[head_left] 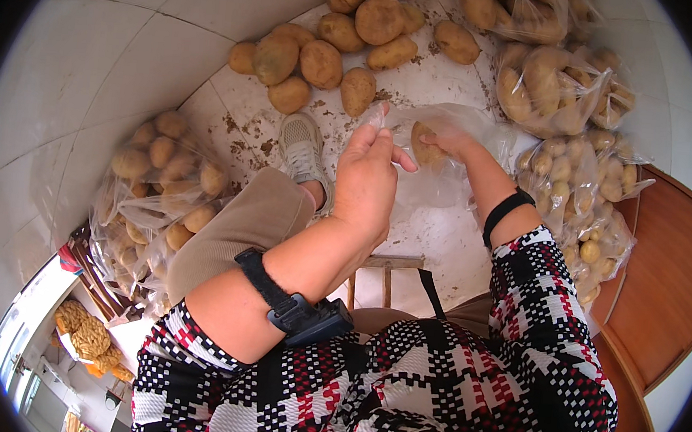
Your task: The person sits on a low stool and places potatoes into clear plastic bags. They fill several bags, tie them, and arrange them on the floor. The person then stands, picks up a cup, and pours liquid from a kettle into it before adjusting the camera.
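Observation:
My left hand [366, 178] pinches the edge of a thin clear plastic bag [427, 189] between thumb and fingers. Inside the bag, my right hand [449, 142] has its fingers on a potato [426, 146]; plastic partly veils that hand and the potato. Loose potatoes [321, 64] lie in a pile on the dirt-specked tiled floor [249, 129] beyond my hands. One potato [456, 42] lies a little apart, to the right of the pile.
Plastic bags of potatoes [545, 88] are stacked along the right side, beside a reddish-brown wooden panel [664, 271]. More bagged potatoes [166, 171] stand at left against the tiled wall [114, 58]. My shoe [300, 145] is near the pile; a wooden stool [388, 262] shows below my forearms.

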`<action>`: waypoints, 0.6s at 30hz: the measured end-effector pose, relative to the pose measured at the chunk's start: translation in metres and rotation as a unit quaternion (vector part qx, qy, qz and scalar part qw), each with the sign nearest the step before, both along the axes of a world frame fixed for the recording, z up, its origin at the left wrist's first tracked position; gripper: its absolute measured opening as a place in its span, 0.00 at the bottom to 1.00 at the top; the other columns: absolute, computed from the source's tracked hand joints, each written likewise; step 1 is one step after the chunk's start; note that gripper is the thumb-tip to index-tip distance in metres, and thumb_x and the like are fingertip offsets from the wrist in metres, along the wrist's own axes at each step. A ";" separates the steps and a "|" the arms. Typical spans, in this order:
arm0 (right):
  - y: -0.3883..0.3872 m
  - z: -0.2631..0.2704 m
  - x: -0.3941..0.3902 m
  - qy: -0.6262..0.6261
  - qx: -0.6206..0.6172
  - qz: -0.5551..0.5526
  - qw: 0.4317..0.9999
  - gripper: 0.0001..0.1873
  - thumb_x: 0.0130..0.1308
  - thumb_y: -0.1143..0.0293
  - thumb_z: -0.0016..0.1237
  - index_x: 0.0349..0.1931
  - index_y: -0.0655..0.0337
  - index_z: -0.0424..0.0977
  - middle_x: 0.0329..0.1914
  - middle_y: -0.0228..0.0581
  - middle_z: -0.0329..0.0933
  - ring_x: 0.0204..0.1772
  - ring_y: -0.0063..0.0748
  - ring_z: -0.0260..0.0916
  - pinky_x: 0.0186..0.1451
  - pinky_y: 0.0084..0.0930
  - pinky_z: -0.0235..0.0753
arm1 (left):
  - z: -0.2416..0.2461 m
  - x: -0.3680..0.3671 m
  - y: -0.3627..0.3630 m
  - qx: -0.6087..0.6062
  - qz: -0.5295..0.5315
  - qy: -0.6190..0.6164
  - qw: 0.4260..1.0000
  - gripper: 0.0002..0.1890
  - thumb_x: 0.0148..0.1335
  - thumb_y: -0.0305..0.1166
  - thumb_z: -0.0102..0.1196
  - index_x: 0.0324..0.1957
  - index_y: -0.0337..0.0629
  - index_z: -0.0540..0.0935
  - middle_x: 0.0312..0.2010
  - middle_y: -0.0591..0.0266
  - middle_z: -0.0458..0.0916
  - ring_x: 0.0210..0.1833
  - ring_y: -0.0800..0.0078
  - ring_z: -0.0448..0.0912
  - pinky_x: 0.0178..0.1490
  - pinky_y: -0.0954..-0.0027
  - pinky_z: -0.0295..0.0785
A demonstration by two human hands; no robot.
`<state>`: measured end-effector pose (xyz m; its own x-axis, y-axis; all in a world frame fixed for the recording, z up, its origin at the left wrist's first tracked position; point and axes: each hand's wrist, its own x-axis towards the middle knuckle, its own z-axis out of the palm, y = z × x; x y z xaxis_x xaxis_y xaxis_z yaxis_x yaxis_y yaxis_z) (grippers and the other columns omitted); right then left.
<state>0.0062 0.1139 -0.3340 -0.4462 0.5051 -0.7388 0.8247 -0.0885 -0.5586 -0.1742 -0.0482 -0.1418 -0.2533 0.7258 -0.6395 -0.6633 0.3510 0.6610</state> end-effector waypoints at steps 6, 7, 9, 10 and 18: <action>0.009 0.005 -0.009 -0.123 0.257 0.194 0.939 0.23 0.48 0.63 0.54 0.46 0.61 0.73 0.50 0.48 0.71 0.51 0.46 0.68 0.53 0.32 0.68 | 0.007 0.000 -0.001 -0.008 -0.021 -0.032 0.999 0.21 0.68 0.33 0.35 0.63 0.44 0.61 0.22 0.65 0.73 0.18 0.86 0.56 0.22 0.83 0.54; 0.008 0.009 -0.012 -0.117 0.255 0.204 0.938 0.21 0.49 0.64 0.54 0.45 0.61 0.74 0.48 0.48 0.72 0.51 0.46 0.69 0.53 0.33 0.69 | 0.008 0.001 -0.001 -0.008 -0.020 -0.042 0.999 0.21 0.68 0.33 0.35 0.63 0.44 0.61 0.22 0.65 0.73 0.18 0.87 0.56 0.22 0.84 0.54; 0.006 0.018 -0.015 -0.152 0.234 0.236 0.931 0.18 0.49 0.65 0.52 0.41 0.61 0.75 0.44 0.48 0.75 0.49 0.47 0.70 0.52 0.34 0.69 | 0.011 0.003 -0.003 -0.011 -0.025 -0.039 0.999 0.21 0.68 0.33 0.35 0.63 0.45 0.61 0.22 0.65 0.73 0.18 0.87 0.55 0.21 0.84 0.53; 0.005 0.022 -0.016 -0.165 0.237 0.241 0.926 0.19 0.49 0.63 0.52 0.42 0.60 0.75 0.45 0.47 0.75 0.50 0.46 0.69 0.52 0.34 0.68 | 0.012 0.004 -0.004 -0.010 -0.027 -0.037 0.999 0.21 0.68 0.33 0.35 0.63 0.45 0.62 0.22 0.65 0.73 0.18 0.87 0.55 0.21 0.84 0.53; 0.008 0.023 -0.001 -0.205 0.329 0.389 0.836 0.15 0.56 0.64 0.46 0.41 0.58 0.76 0.43 0.47 0.75 0.50 0.46 0.69 0.50 0.37 0.69 | 0.014 0.001 -0.006 -0.003 -0.053 -0.050 0.997 0.23 0.69 0.34 0.33 0.65 0.46 0.56 0.24 0.63 0.74 0.17 0.84 0.56 0.23 0.82 0.55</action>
<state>0.0050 0.1222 -0.3107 -0.6060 0.5375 -0.5864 0.6243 0.7782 0.0682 -0.1733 -0.0540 -0.1273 -0.1090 0.7409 -0.6627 -0.6847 0.4273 0.5904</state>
